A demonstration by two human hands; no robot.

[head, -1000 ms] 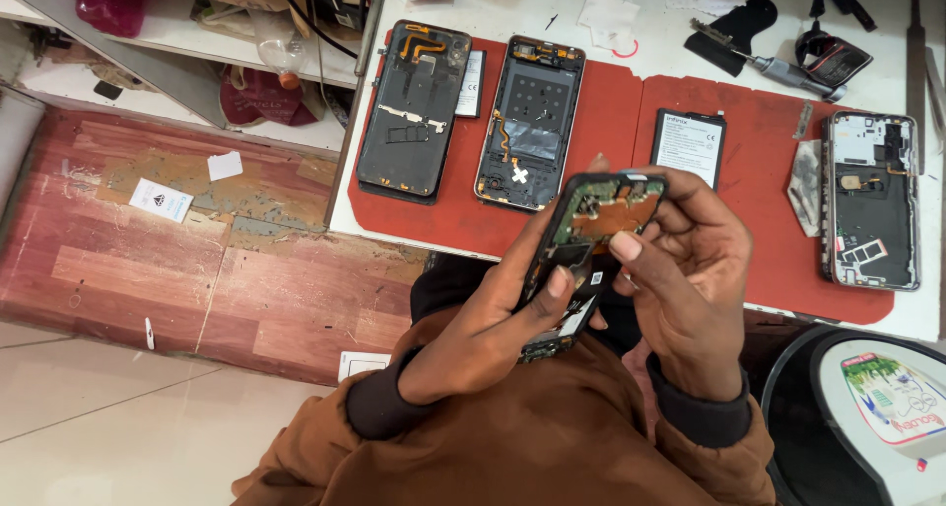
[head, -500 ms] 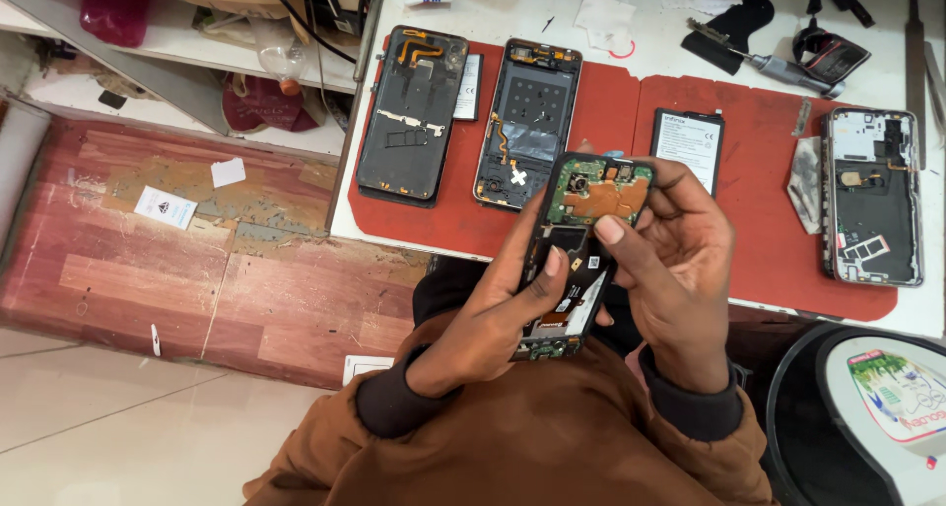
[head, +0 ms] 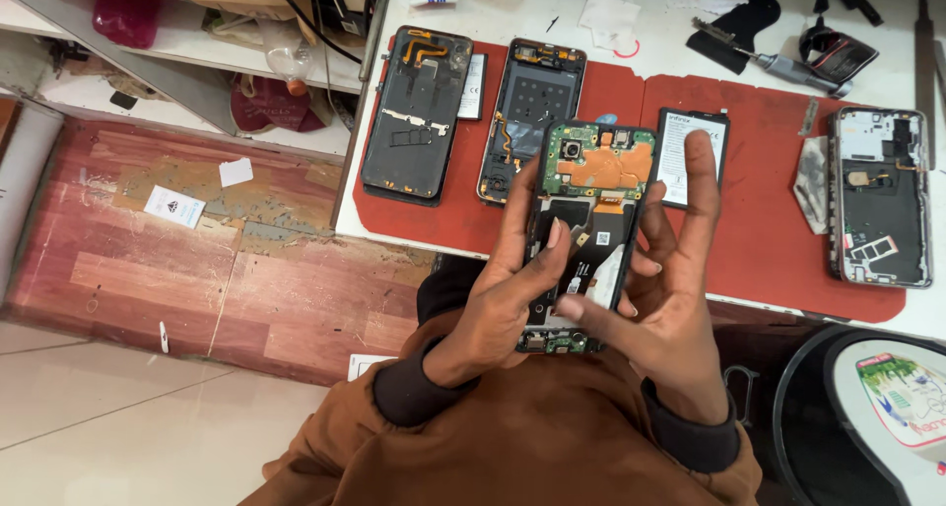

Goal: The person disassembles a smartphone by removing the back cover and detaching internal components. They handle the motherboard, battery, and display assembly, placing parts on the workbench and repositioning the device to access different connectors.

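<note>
Right hand (head: 662, 299) had opened up since half a second back: index finger, earlier curled over the top of the opened phone (head: 588, 220), now stood straight beside its right edge, other fingers spread loose under the lower right side. Phone sat a bit more upright in frame, otherwise same spot. Left hand (head: 503, 289) cradled the phone from the left, thumb pressed on the black midframe, fingers wrapped behind. Phone was held back-open above the lap in brown sleeves (head: 512, 437), just short of the table edge, green board and orange flex on top. Beyond it, red mat (head: 769, 220) on the white table (head: 641, 33): two stripped phone frames (head: 416, 112) at left, loose battery (head: 690, 151) partly behind the index finger, another open phone (head: 880, 196) at far right. Screwdriver (head: 769, 63) lay further back.
</note>
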